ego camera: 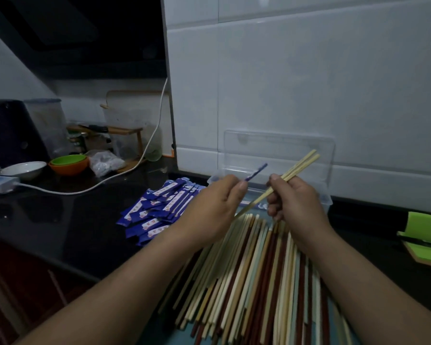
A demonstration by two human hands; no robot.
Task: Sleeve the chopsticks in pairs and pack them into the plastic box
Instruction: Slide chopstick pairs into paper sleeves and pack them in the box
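Dim kitchen light falls on a dark, glossy worktop (pixel 60 220) that runs back to a white tiled wall (pixel 309 83). Your left hand (pixel 217 202) is raised above it and pinches the lower end of a blue paper sleeve (pixel 256 171) between thumb and forefinger, so the sleeve points up and to the right. Your right hand (pixel 297 202) is just beside it, with its fingers curled round a pair of pale chopsticks (pixel 302 163). The pair's upper ends slant up to the right and its lower ends reach down toward your left palm. The sleeve and the pair are near each other but apart. Behind both hands the clear plastic box (pixel 279 145) stands open against the wall with its lid upright on the tiles; what lies inside it cannot be told. Under your forearms is a broad heap of loose chopsticks (pixel 254 270), pale, tan and dark red-brown, fanned out side by side. Just left of the heap lies a pile of sleeves (pixel 157 207), blue with white panels. Farther left on the worktop are a green bowl (pixel 69 160) nested in an orange one, a white bowl (pixel 23 169) and a white cable (pixel 125 171).
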